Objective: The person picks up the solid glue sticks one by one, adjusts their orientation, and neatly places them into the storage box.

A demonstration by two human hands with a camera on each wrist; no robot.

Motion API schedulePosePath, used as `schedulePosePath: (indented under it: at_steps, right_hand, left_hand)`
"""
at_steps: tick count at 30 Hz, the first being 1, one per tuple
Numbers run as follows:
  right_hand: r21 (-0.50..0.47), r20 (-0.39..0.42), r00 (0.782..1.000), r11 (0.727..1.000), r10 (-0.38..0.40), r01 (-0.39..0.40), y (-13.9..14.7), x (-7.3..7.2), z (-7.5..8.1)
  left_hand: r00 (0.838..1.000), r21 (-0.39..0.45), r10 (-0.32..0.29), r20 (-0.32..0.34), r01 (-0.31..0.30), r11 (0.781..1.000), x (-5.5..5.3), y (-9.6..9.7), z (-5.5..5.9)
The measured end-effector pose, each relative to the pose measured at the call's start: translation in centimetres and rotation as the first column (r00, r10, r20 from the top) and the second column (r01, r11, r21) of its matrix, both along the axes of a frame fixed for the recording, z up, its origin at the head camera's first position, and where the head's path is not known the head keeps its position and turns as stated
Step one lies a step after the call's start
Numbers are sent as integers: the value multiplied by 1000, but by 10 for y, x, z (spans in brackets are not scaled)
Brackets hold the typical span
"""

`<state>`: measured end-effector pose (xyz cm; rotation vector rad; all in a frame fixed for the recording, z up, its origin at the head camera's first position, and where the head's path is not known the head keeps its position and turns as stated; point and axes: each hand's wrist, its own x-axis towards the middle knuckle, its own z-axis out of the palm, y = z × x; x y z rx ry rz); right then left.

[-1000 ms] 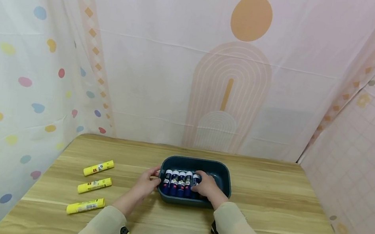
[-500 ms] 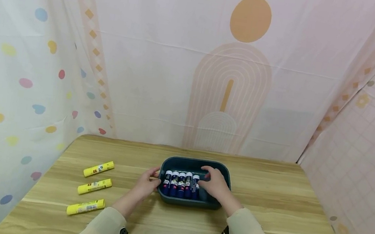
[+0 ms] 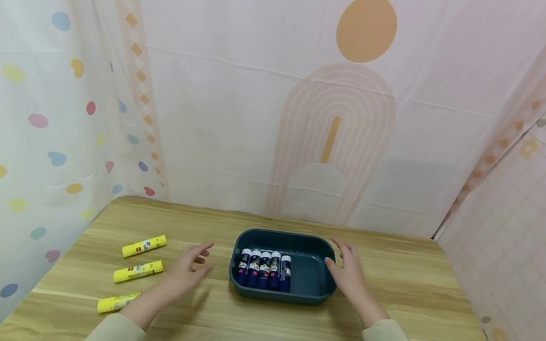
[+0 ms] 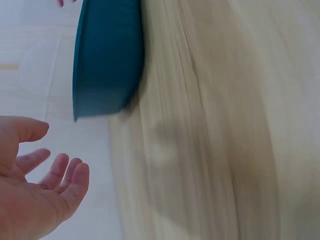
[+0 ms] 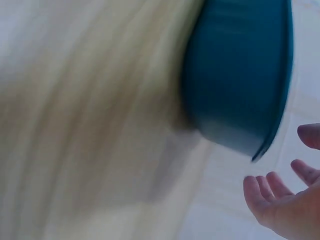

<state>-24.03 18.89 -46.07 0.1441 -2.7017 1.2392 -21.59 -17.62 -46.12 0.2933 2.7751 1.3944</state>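
Note:
A dark teal plastic basin (image 3: pixel 309 299) sits mid-table, with several blue glue sticks (image 3: pixel 264 271) with white caps lying side by side in its left part. My left hand (image 3: pixel 185 274) is off the basin's left side, fingers loosely bent and holding nothing; in the left wrist view the hand (image 4: pixel 40 185) is apart from the basin wall (image 4: pixel 107 60). At the basin's right end is my right hand (image 3: pixel 351 275), thumb and fingers spread around the corner. The right wrist view has that hand (image 5: pixel 285 195) below the basin's rim, with nothing in it.
Three yellow glue sticks (image 3: pixel 138 271) lie in a slanted column on the left of the wooden table (image 3: pixel 416 307); the left forearm partly covers the nearest. A patterned curtain (image 3: pixel 226 129) hangs behind the table.
My right hand has let go of the rightmost blue glue stick and moved right, out to the basin's right end. The left hand has left the basin's left rim and drawn back leftward.

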Motion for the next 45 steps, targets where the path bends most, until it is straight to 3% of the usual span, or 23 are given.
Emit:
schedulePosePath:
  at_steps: [6,9,12,17,25,30,39,43,45]
  right_hand:
    - [-162,165,986,987,22,5,14,3,-9]
    - [-258,239,970,966,33,31,16,4,-10]
    - [-292,269,962,956,41,41,16,5,-8]
    - [-270,290,956,962,35,47,16,5,-5]
    - [-345,367,930,932,27,109,17,4,-6]
    - [-369,383,923,922,35,118,18,3,-6]
    - [-403,404,913,907,58,121,17,3,-5]
    - [-417,410,909,901,72,117,15,3,-3]
    - [-417,414,907,901,73,118,15,2,-3]
  left_hand:
    - [994,-243,-37,-105,10,970,17,-30,-1]
    - [988,-315,-54,-143,6,949,24,-44,-9]
    - [983,-367,-63,-171,-5,930,30,-58,-16]
    - [981,-442,-81,-176,-5,897,37,-83,-21]
    - [975,-526,-167,-145,67,848,40,-116,-23]
    - [972,-598,-202,-117,93,796,41,-126,-28]
    - [955,-682,-227,-191,37,730,44,-127,-34]
    - [957,-682,-219,-189,33,731,45,-126,-32]
    - [949,-667,-232,-213,32,744,45,-126,-32]
